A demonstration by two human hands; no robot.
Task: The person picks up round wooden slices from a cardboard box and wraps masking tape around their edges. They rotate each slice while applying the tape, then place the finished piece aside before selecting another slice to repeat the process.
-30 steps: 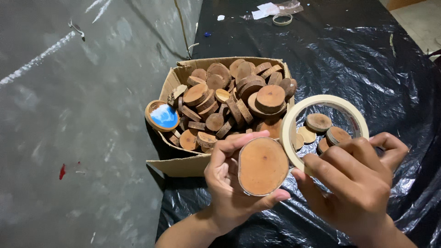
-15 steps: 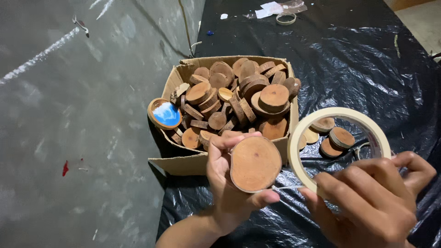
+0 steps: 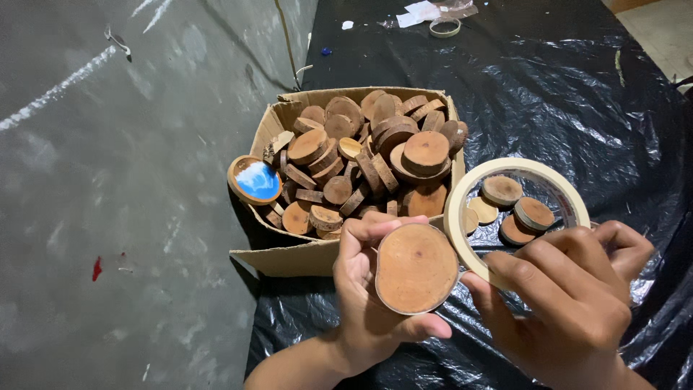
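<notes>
My left hand (image 3: 368, 303) grips a round wooden slice (image 3: 416, 268), its flat brown face turned up, with a pale strip along its lower edge. My right hand (image 3: 570, 303) holds a roll of beige masking tape (image 3: 462, 195) upright right beside the slice, touching its right edge. Behind both hands stands an open cardboard box (image 3: 289, 253) heaped with several wooden slices (image 3: 375, 152). One slice with a blue and white painted face (image 3: 255, 180) rests on the box's left rim.
Three loose wooden slices (image 3: 516, 206) lie on the black plastic sheet (image 3: 563, 94), seen through the tape roll. Another tape roll (image 3: 445, 27) and white paper scraps (image 3: 415, 13) lie at the far edge. Grey floor (image 3: 108, 180) is to the left.
Both hands have shifted slightly lower and right in view. The tape roll has come closer to the slice's right edge, and the slice is held a bit lower.
</notes>
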